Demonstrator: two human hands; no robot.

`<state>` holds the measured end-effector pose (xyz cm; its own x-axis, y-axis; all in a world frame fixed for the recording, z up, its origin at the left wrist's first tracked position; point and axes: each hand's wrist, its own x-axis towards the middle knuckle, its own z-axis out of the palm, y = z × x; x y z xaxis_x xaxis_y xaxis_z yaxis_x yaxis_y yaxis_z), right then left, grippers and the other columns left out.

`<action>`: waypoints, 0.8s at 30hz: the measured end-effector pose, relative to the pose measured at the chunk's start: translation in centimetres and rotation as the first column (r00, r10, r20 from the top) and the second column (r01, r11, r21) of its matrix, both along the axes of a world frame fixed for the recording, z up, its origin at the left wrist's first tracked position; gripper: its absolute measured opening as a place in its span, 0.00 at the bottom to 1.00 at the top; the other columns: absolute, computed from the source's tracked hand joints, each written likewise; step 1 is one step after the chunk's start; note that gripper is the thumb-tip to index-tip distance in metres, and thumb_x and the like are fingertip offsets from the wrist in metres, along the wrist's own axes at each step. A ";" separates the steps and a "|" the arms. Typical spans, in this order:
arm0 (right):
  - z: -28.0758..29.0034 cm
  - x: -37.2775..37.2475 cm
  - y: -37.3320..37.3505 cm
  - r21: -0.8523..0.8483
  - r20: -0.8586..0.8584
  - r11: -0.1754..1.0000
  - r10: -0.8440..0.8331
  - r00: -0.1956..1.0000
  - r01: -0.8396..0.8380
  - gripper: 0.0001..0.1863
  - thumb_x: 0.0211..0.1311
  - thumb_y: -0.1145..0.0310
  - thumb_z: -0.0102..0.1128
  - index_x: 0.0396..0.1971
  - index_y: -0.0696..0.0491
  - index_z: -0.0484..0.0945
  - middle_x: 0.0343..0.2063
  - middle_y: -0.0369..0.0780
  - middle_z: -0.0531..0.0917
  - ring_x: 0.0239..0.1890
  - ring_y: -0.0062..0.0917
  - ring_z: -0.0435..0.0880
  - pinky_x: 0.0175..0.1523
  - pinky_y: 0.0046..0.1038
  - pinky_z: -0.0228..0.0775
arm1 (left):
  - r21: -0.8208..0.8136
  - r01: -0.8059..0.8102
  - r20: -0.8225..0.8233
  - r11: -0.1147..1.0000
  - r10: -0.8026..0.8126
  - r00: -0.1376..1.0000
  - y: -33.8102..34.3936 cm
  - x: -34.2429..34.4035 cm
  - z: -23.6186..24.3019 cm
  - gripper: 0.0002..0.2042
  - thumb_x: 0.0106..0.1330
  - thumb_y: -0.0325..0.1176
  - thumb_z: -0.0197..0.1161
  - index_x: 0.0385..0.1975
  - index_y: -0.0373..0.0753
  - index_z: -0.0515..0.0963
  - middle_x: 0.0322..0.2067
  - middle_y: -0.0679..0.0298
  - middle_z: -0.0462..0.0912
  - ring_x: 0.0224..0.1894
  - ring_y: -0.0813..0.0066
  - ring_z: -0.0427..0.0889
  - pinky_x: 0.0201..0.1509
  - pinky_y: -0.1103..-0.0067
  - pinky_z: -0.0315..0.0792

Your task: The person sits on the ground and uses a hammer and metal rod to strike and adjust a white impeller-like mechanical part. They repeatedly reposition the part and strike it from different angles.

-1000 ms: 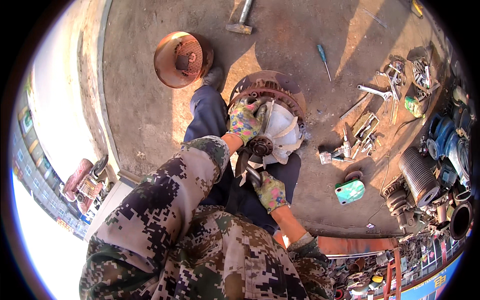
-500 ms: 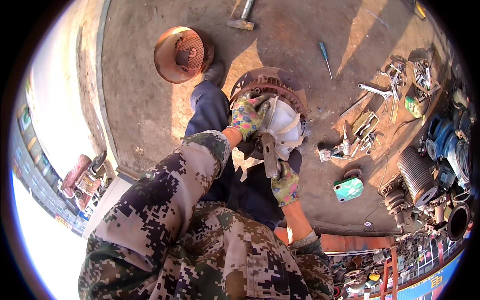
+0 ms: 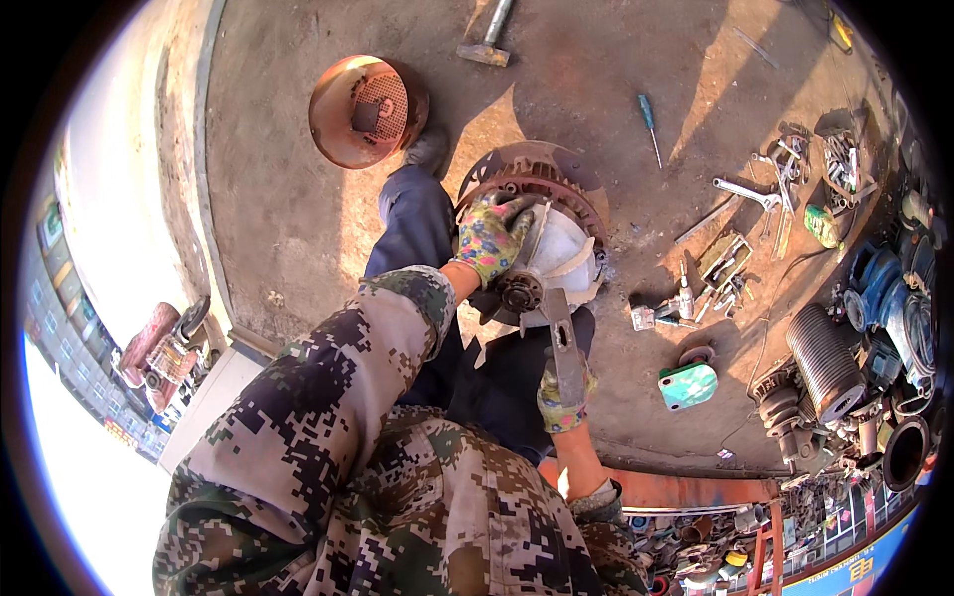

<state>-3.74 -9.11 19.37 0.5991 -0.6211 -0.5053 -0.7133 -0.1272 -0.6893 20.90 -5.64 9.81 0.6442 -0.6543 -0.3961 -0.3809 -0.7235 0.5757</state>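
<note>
Over my legs sits a rusty finned motor housing (image 3: 537,171) with a pale grey vaned impeller (image 3: 564,238) and a dark bolted hub (image 3: 522,293). My left hand (image 3: 490,236), in a floral glove, is closed on the impeller's left side, near the top. My right hand (image 3: 559,402), also gloved, grips a heavy steel bar-like tool with a slot (image 3: 561,338), held just below and right of the hub. The tool hides much of that hand's fingers.
A rusty cylindrical cover (image 3: 333,124) and hammer (image 3: 485,52) lie ahead. A screwdriver (image 3: 651,129), wrenches (image 3: 745,194), a drill-like tool (image 3: 686,298) and green object (image 3: 688,382) lie to the right, beside piled machine parts (image 3: 825,363). A rusty beam (image 3: 696,487) runs behind me.
My right hand has moved right from beside the hub, swung the steel tool upright, then drawn it down toward me, uncovering the hub. My left hand stays on the impeller.
</note>
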 end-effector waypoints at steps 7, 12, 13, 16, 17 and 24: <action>-1.8 -1.2 0.1 0.071 0.118 0.986 -0.159 0.980 0.151 0.17 0.65 0.57 0.68 0.41 0.56 0.80 0.28 0.52 0.85 0.33 0.54 0.85 0.37 0.49 0.76 | 0.016 -0.005 -0.003 1.000 0.005 1.000 0.1 0.0 0.0 0.15 0.72 0.39 0.62 0.53 0.45 0.86 0.52 0.50 0.85 0.55 0.48 0.82 0.63 0.61 0.74; -1.8 -1.0 -0.7 0.014 -0.124 0.993 0.121 0.985 -0.120 0.15 0.64 0.61 0.69 0.43 0.55 0.81 0.28 0.50 0.85 0.33 0.49 0.87 0.37 0.44 0.78 | 0.000 0.000 0.007 1.000 0.000 1.000 -0.1 -0.4 -0.2 0.15 0.71 0.38 0.62 0.53 0.44 0.86 0.51 0.50 0.85 0.55 0.48 0.82 0.63 0.61 0.74; -1.3 -0.5 -1.3 0.017 -0.059 0.999 0.040 0.997 -0.039 0.15 0.65 0.62 0.68 0.43 0.56 0.81 0.28 0.50 0.86 0.34 0.49 0.87 0.37 0.43 0.78 | 0.009 0.014 0.038 1.000 -0.014 0.999 0.0 -0.4 -0.1 0.15 0.71 0.38 0.62 0.53 0.44 0.86 0.51 0.50 0.85 0.55 0.48 0.81 0.63 0.61 0.74; 0.8 -1.8 -1.0 0.127 0.054 0.982 -0.145 0.988 0.137 0.14 0.66 0.63 0.68 0.44 0.56 0.82 0.29 0.51 0.86 0.34 0.48 0.88 0.38 0.40 0.79 | 0.026 0.006 -0.018 1.000 -0.005 1.000 -0.3 -0.2 0.2 0.15 0.72 0.38 0.61 0.54 0.44 0.85 0.52 0.50 0.84 0.56 0.47 0.81 0.64 0.61 0.73; 0.3 -2.3 -0.6 0.199 0.068 0.967 -0.173 0.983 0.157 0.14 0.67 0.63 0.68 0.44 0.57 0.82 0.28 0.50 0.86 0.32 0.48 0.88 0.37 0.40 0.79 | 0.028 0.007 -0.038 1.000 -0.006 0.999 -0.3 -0.2 0.3 0.15 0.72 0.38 0.61 0.54 0.44 0.85 0.52 0.50 0.84 0.56 0.47 0.81 0.64 0.61 0.73; 0.7 -4.6 -1.0 -0.053 0.116 0.990 -0.123 0.985 0.130 0.12 0.67 0.61 0.66 0.37 0.56 0.81 0.29 0.51 0.86 0.34 0.53 0.86 0.37 0.45 0.78 | 0.040 -0.029 -0.071 0.999 0.032 0.997 -0.2 0.0 0.5 0.14 0.71 0.37 0.63 0.53 0.46 0.86 0.53 0.51 0.84 0.58 0.49 0.80 0.66 0.62 0.73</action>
